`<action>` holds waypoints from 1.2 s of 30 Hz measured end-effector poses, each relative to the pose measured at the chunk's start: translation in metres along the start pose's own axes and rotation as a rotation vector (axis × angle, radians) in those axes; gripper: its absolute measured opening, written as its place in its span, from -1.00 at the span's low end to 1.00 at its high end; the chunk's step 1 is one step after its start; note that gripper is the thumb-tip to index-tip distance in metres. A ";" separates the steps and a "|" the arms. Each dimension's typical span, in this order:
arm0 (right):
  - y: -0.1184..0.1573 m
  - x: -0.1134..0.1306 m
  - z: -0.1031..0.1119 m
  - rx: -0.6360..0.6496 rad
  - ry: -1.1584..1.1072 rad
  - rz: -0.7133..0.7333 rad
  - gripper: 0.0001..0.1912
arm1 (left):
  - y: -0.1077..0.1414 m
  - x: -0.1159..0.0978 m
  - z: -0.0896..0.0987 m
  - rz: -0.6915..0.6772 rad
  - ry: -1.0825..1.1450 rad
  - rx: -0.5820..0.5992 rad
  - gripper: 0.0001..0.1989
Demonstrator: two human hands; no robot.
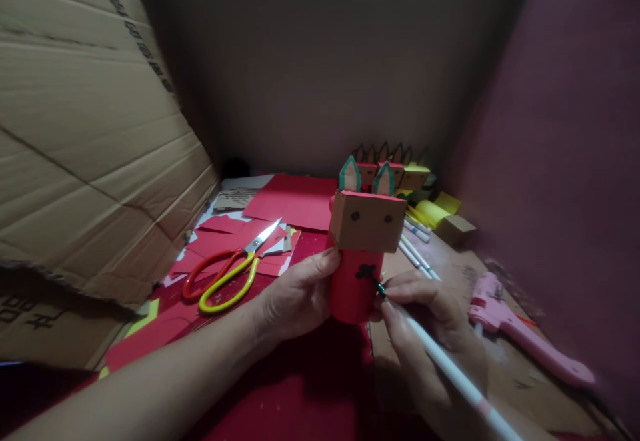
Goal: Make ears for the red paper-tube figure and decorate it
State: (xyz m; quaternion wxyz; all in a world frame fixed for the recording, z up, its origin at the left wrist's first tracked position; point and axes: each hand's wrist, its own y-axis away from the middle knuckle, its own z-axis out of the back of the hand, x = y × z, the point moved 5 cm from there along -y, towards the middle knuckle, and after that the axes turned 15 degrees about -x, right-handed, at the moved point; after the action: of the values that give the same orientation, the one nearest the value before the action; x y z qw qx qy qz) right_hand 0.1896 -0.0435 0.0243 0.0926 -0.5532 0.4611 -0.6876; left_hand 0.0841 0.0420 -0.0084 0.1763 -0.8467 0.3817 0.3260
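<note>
Though printed, carton [85, 127] lettering unreadable

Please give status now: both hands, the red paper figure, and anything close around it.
Left hand grips red paper figure. Right hand holds marker, tip on figure's front. Scissors left, pink glue gun right, both clear.

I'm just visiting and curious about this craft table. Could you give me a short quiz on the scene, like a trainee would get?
1. True or false: the left hand holds the red paper figure.
2. What does the right hand hold: (a) scissors, (b) a white marker, (c) a glue gun?
3. Fill in: the scissors lie on red ____.

Key:
1. True.
2. b: the white marker, its tip at a black mark on the figure; the pink glue gun lies aside.
3. Paper.
</note>
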 end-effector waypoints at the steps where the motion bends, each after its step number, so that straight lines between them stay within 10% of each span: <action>1: 0.000 0.000 0.000 0.004 -0.001 -0.002 -0.77 | 0.000 0.000 0.000 0.001 0.000 0.001 -0.61; 36: 0.000 0.001 0.000 -0.034 0.040 -0.011 -0.80 | -0.001 0.001 0.002 -0.011 -0.027 -0.021 -0.62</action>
State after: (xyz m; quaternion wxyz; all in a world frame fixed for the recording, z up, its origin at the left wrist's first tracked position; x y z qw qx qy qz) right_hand 0.1889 -0.0441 0.0245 0.0701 -0.5436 0.4715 -0.6909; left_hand 0.0848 0.0434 -0.0102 0.1742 -0.8463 0.3710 0.3404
